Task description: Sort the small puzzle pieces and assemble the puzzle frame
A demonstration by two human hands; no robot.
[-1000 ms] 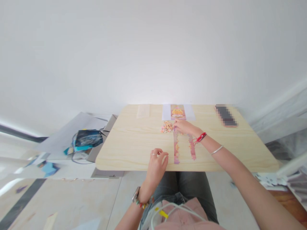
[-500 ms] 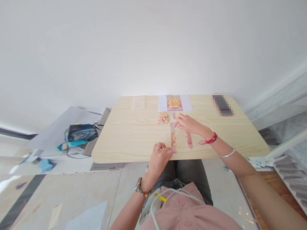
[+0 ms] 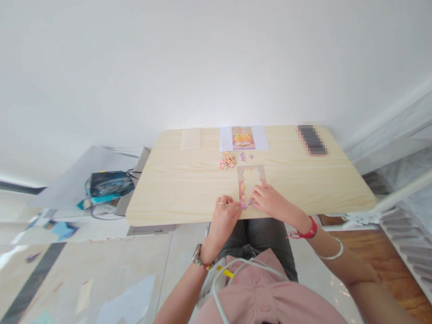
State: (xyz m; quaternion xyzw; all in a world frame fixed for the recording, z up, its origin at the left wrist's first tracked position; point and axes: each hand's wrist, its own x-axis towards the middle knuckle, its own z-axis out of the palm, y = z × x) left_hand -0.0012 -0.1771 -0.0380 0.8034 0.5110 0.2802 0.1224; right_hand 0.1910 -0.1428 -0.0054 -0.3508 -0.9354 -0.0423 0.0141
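Note:
A partly joined jigsaw puzzle border (image 3: 241, 180) lies near the table's front edge, its middle showing bare wood. My left hand (image 3: 227, 215) has its fingers curled together at the border's lower left corner, thumb and forefinger on the corner piece. At the bottom edge, my right hand (image 3: 272, 201) pinches a small purple puzzle piece, partly hidden by the fingers. It also covers part of the border's right side. Beyond the border are a pile of loose puzzle pieces (image 3: 227, 161) and a few purple pieces (image 3: 243, 156).
A white sheet with a printed picture (image 3: 243, 138) lies at the table's back. To its left is a pale, flat packet (image 3: 191, 139); a phone (image 3: 312, 140) lies back right. Left of the wooden table (image 3: 175, 198), a dark bag with cables (image 3: 111, 184) rests on a lower surface.
My right hand has moved from the border's top down to its bottom edge, uncovering the top row. My left hand stays at the lower left corner. The view has shifted slightly.

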